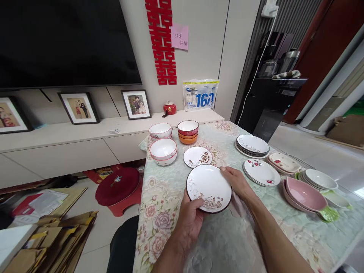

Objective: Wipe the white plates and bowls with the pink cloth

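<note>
A round white plate (209, 185) with a dark rim and brown flowers is tilted up in front of me. My left hand (192, 216) grips its lower left edge, thumb on the face. At the right edge, my right hand (234, 180) is closed on the rim, its other fingers hidden behind the plate. A greyish-pink cloth (236, 205) hangs below the right hand; how it is held is hidden. Just beyond lies a similar flowered plate (196, 156) on the tablecloth (159, 189).
White bowls (163, 148) and red and orange bowls (188, 131) stand at the back left. On the right are dark-rimmed plates (253, 144), red-flowered plates (261, 171), pink leaf-shaped dishes (305, 193) and small white bowls (321, 179). A red stool (118, 185) stands left of the table.
</note>
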